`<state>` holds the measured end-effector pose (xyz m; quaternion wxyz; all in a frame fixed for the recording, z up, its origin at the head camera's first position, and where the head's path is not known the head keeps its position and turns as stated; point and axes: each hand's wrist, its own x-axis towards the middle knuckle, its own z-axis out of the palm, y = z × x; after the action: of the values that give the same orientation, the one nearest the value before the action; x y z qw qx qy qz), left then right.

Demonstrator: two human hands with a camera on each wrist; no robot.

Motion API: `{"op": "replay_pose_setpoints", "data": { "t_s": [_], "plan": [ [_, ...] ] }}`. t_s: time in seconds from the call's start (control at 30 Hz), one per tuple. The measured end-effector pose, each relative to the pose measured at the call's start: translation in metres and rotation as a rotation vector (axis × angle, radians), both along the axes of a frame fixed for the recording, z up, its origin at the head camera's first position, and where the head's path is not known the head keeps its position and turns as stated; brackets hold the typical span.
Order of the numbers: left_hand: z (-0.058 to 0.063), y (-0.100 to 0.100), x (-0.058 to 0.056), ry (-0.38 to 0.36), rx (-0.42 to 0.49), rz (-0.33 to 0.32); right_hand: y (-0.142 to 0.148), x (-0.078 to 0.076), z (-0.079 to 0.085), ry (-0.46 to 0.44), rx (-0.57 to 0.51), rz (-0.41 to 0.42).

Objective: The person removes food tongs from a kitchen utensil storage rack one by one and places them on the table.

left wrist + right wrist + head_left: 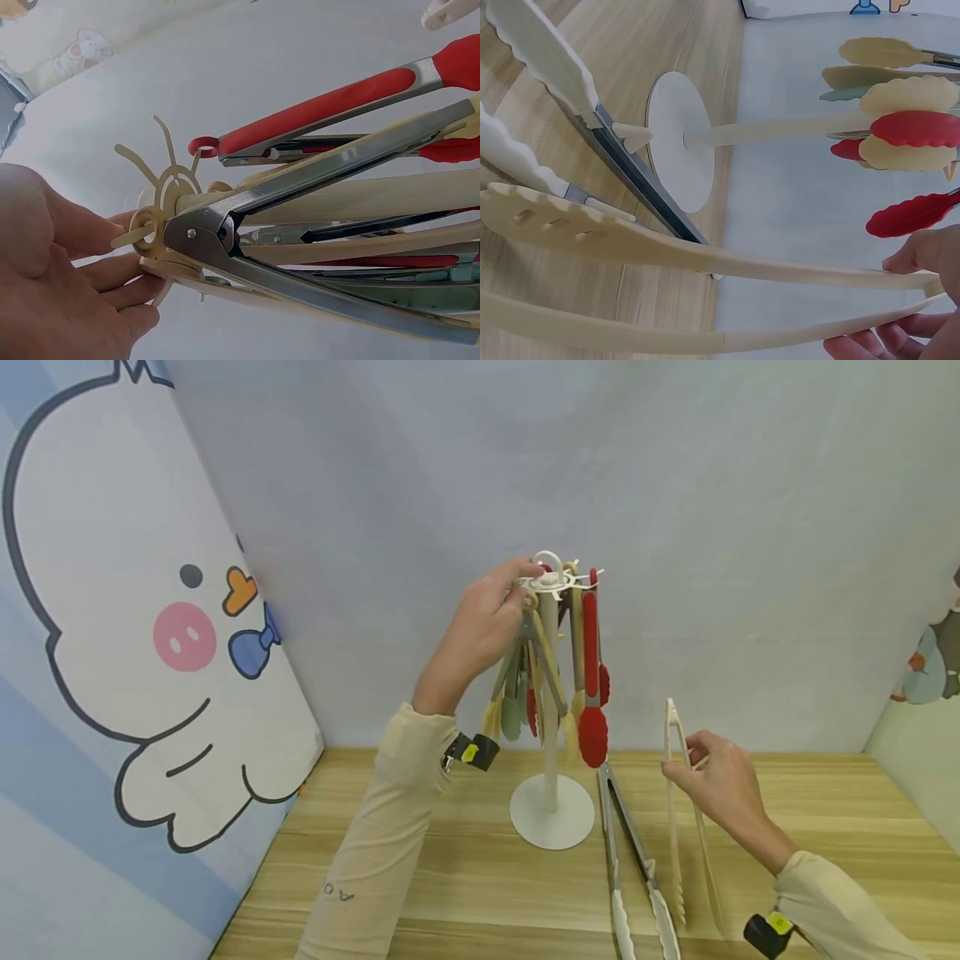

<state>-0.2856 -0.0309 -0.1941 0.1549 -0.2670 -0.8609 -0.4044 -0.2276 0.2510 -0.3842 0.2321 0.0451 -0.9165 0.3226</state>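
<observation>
The wooden bench (465, 902) carries a white stand (551, 768) with hanging tongs (550, 663) (one red pair (591, 647)). Beside it lie white-tipped tongs (633, 828); further right, upright cream tongs (652, 249) are pinched in the right hand's grip (720, 777), while the left hand's grip (482, 620) holds the stand's top.

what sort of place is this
Probably a staged tabletop booth rather than a working kitchen: a wood-grain table, a plain pale backdrop and a cartoon-printed side panel standing at the table's edge.
</observation>
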Motion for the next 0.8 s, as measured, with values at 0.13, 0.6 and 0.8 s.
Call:
{"op": "replay_pose_setpoints", "data": {
  "t_s": [0.13, 0.6, 0.8],
  "plan": [
    [0.001, 0.002, 0.001, 0.032, -0.042, -0.005, 0.000, -0.002, 0.000, -0.060, -0.001, 0.000],
    [-0.003, -0.001, -0.003, 0.096, -0.133, -0.061, 0.004, -0.009, -0.011, -0.225, 0.023, 0.010],
    [-0.004, 0.000, -0.003, 0.099, -0.119, -0.064, 0.003, -0.010, -0.020, -0.300, 0.038, 0.025]
  ]
}}
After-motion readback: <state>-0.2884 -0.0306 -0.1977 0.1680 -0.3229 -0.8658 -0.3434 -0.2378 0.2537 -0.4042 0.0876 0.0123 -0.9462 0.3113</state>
